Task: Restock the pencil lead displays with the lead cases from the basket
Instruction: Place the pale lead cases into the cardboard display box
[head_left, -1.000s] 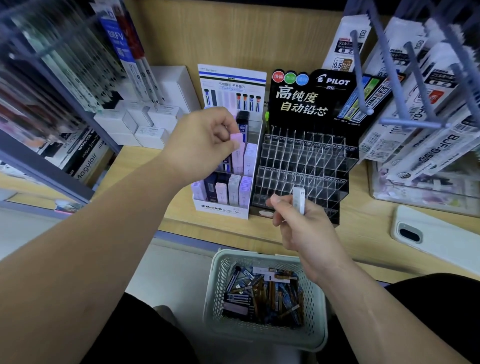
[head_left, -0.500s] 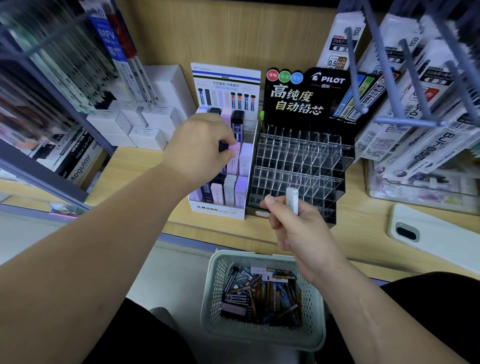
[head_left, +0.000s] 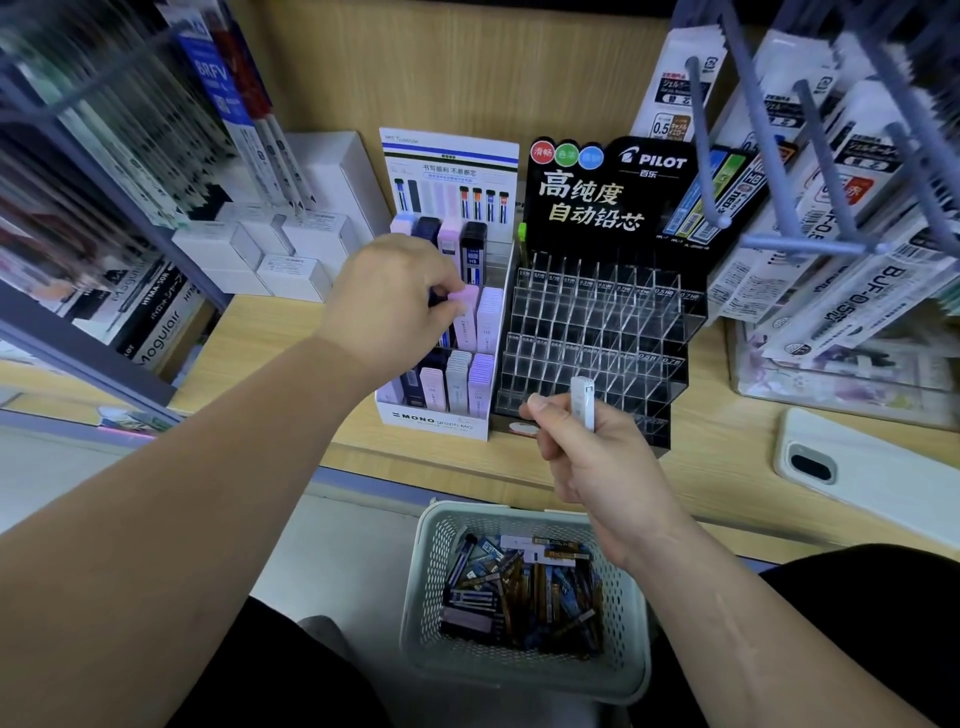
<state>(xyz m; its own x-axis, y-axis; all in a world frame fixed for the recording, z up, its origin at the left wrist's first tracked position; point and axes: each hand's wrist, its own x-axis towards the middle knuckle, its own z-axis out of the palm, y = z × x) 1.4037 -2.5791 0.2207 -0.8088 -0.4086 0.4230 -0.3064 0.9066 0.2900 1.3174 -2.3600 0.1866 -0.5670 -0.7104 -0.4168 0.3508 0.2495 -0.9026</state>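
My left hand (head_left: 389, 296) pinches a pink lead case (head_left: 464, 301) at the middle row of the white MONO display (head_left: 434, 421), which holds pastel and dark cases in three tiers. In front of the black PILOT display (head_left: 597, 332), whose clear slots look empty, my right hand (head_left: 587, 452) holds a white lead case (head_left: 583, 405) upright. Below my hands, a pale green basket (head_left: 524, 680) holds several dark and brown lead cases.
A white phone (head_left: 852, 473) lies on the wooden shelf at the right. Hanging refill packs on grey pegs (head_left: 810, 156) crowd the upper right. White boxes (head_left: 280, 260) and pen packs fill the left. A clear tray (head_left: 831, 384) sits under the pegs.
My left hand has come down from the upper tier to the middle row, lowering the pink case into the display. My right hand with the white case has barely moved.
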